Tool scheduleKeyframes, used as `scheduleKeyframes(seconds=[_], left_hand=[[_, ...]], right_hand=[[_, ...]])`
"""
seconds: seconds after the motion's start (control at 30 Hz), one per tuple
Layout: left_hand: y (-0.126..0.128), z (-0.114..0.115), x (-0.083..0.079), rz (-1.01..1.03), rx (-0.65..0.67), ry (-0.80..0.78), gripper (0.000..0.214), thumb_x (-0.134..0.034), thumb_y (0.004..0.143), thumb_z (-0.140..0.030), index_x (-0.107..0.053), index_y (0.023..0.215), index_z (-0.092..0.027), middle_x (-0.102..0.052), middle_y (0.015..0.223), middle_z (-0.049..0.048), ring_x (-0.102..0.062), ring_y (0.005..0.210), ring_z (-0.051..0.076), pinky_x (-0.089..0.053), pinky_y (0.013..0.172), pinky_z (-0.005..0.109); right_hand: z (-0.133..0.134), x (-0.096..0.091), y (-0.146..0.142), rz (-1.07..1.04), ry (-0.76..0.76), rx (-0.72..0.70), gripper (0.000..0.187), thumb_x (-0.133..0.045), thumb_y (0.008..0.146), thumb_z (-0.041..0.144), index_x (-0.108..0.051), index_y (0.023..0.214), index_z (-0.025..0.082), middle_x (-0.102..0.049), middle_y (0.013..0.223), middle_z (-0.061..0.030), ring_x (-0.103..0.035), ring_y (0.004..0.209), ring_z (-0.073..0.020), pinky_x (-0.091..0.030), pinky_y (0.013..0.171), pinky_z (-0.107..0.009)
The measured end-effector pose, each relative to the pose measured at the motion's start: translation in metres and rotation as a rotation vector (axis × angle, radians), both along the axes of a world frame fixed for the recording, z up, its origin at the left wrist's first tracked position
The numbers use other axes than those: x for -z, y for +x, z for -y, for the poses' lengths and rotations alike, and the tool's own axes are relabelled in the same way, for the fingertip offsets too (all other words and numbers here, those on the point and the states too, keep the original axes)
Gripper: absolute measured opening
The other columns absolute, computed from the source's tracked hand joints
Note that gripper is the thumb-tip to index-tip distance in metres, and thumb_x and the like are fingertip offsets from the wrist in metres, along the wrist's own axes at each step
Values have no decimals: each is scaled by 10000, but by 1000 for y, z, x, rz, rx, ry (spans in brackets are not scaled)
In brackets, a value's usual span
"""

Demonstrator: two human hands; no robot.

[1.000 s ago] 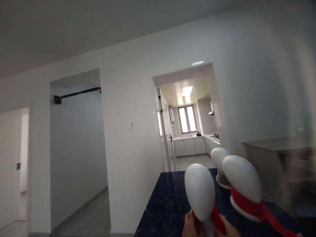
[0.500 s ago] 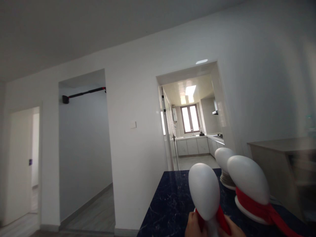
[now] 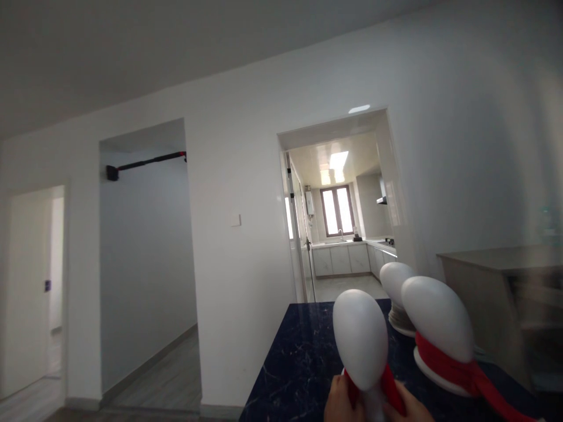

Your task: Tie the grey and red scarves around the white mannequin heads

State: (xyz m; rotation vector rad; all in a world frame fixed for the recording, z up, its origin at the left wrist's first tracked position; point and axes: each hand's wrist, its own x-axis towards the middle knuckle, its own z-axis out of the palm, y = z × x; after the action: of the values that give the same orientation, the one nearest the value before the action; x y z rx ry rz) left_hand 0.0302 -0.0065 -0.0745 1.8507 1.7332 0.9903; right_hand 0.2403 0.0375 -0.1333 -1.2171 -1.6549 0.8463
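A white egg-shaped mannequin head [image 3: 360, 340] stands at the near edge of a dark blue marbled table [image 3: 299, 363]. A red scarf [image 3: 389, 387] wraps its neck. My left hand [image 3: 341, 401] and my right hand [image 3: 407, 404] sit at the bottom edge, both closed on that scarf on either side of the neck. Only the tops of the hands show. A second white head [image 3: 435, 319] with a red scarf [image 3: 457, 372] tied round its neck stands to the right. A third, bare head [image 3: 393, 281] is behind it.
A grey cabinet [image 3: 501, 293] stands at the right beside the table. Straight ahead a doorway opens to a lit kitchen [image 3: 341, 234]. At the left a darker doorway [image 3: 145, 264] has a black bar across its top, and another door opening [image 3: 33, 287] lies further left.
The view has shifted slightly; my hands stay at the scarf on the near head, with little visible movement.
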Motion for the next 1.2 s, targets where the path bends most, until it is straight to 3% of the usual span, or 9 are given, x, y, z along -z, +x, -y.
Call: scheduleKeyframes(seconds=[0.23, 0.77, 1.0, 1.2], left_hand=[[0, 5, -6, -8, 10, -20, 510, -580, 835, -147, -662, 1339, -144, -671, 1344, 149, -656, 1265, 246, -464, 1035, 265], [-3, -1, 4, 22, 17, 45, 394, -488, 940, -206, -690, 1269, -133, -691, 1303, 174, -649, 1253, 251, -448, 1062, 276], [-4, -9, 10, 24, 15, 54, 373, -412, 1009, -279, -731, 1149, -146, -717, 1246, 175, -678, 1194, 250, -461, 1019, 292], [-6, 3, -2, 122, -38, 80, 431, -366, 881, -71, -760, 1041, -145, -786, 1143, 136, -715, 1109, 223, -484, 978, 285]], right_hand=[[3, -5, -2, 13, 19, -27, 845, -620, 761, 614, -650, 1416, 81, -718, 1407, -213, -681, 1319, -393, -559, 1050, -401], [6, -8, -1, -20, 18, 4, 758, -683, 705, 629, -716, 1307, 169, -776, 1319, -180, -709, 1262, -398, -540, 1084, -438], [3, -7, 0, 15, 25, 0, 751, -657, 717, 594, -703, 1316, 143, -771, 1322, -197, -703, 1275, -391, -544, 1080, -423], [12, -9, -3, -58, 54, -12, 653, -687, 754, 535, -713, 1281, 149, -794, 1248, -189, -734, 1198, -389, -568, 1044, -448]])
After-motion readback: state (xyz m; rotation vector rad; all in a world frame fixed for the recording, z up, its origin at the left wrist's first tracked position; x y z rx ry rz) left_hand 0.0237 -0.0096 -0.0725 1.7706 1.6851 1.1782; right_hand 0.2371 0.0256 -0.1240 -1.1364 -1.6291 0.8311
